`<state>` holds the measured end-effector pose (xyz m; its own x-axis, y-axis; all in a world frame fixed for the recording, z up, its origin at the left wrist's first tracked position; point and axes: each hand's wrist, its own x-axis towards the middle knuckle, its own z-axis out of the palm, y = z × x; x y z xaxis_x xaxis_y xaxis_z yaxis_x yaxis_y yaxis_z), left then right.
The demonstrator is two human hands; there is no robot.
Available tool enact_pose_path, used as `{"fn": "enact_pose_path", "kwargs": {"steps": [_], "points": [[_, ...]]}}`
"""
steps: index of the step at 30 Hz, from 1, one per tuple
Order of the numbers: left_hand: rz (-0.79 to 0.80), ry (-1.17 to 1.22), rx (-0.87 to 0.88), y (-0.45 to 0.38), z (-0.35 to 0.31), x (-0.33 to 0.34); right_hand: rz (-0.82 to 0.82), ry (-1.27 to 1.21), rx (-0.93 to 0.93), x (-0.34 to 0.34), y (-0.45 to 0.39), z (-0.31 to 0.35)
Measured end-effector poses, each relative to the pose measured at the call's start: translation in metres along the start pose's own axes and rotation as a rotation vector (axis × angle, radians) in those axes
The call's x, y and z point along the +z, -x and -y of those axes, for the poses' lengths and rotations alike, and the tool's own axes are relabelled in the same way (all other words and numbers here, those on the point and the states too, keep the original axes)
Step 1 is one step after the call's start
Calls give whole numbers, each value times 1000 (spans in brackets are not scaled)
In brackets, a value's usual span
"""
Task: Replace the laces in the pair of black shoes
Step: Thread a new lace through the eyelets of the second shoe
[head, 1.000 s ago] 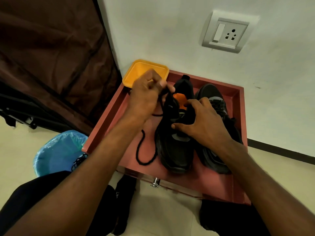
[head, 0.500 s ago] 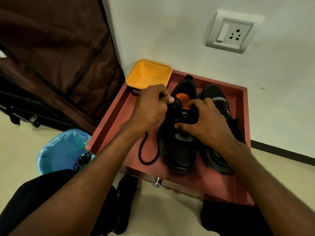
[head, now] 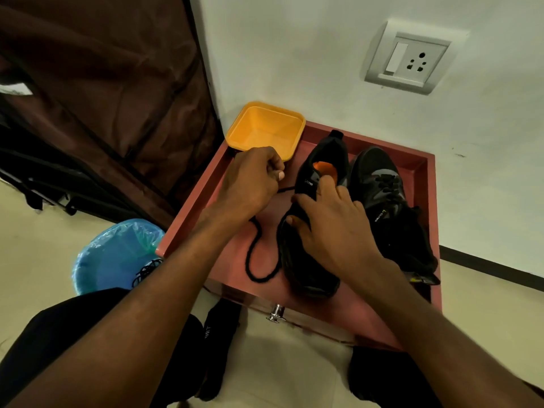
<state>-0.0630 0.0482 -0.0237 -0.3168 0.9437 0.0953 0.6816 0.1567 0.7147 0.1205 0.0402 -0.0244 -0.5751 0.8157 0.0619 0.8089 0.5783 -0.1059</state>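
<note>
Down on the floor by the wall, a reddish drawer (head: pixel 188 213) holds two black shoes side by side. The left hand (head: pixel 253 184) is curled into a fist around a black lace (head: pixel 259 260), which runs taut from the fist to the near shoe (head: pixel 309 272) and also loops loosely on the drawer bottom beside that shoe. The right hand (head: pixel 332 228) rests on top of the same shoe, fingers bent and gripping its upper just below the orange-lined opening. The other shoe (head: pixel 385 201), already laced, lies just right of it, touching. A yellow tub (head: pixel 265 128) sits at the drawer's far left corner, close behind the left hand. Left of the drawer stands a bin with a blue liner (head: pixel 114 254), with a dark tangle of lace at its rim.
</note>
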Motion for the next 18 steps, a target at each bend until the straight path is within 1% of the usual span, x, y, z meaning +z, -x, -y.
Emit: {"fn": "enact_pose_path", "kwargs": {"steps": [3,6,9,11,14,16,18], "points": [[54,-109,-18,1,6,-2,-3,-66,17,-5,-6,-3],[50,-237,-4,2,6,-8,20,-138,25,-13,-9,-10],[26,-500,-44,6,3,-14,37,-228,53,-21,-8,-14],[54,-614,-93,10,0,-16,39,-283,65,-24,-7,-15],[65,-611,-107,13,-4,-14,55,-279,65,-26,-5,-16],[38,-500,-77,12,-10,-12,63,-251,63,-26,-5,-17],[16,-329,-55,11,-19,-10,72,-217,45,-27,-6,-16]]}}
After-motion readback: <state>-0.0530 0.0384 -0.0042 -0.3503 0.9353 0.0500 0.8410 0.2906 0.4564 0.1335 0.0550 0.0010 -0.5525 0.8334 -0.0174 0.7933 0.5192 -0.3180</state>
